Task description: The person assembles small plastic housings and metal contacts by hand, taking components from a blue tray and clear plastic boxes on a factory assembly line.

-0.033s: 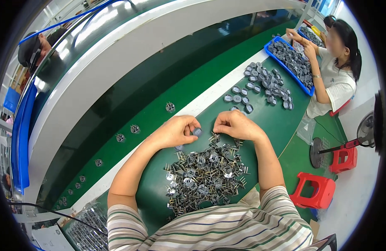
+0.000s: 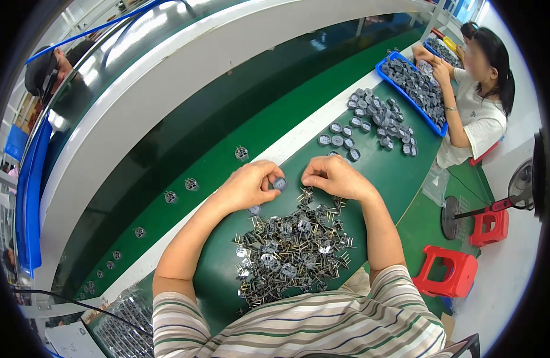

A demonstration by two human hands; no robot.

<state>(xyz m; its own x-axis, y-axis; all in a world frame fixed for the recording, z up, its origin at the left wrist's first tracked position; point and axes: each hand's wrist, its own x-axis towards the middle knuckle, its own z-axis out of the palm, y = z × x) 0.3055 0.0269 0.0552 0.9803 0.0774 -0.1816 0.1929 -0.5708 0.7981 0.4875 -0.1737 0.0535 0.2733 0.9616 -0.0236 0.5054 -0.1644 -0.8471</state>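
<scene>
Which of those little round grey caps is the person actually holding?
The round grey cap pinched at the left hand fingertips, just beside the right hand. The other caps lie loose on the green table.

- The table (image 2: 400,179) is dark green, with a white strip (image 2: 287,149) along its far edge.
- The heap of small parts (image 2: 290,253) is grey and silvery.
- The disc (image 2: 279,183) between the fingers is grey.
- The tray (image 2: 387,61) is bright blue.
- The stools (image 2: 448,274) are red.
- The person's shirt (image 2: 323,328) is cream with green and brown stripes.
- The co-worker's top (image 2: 481,122) is white.
</scene>
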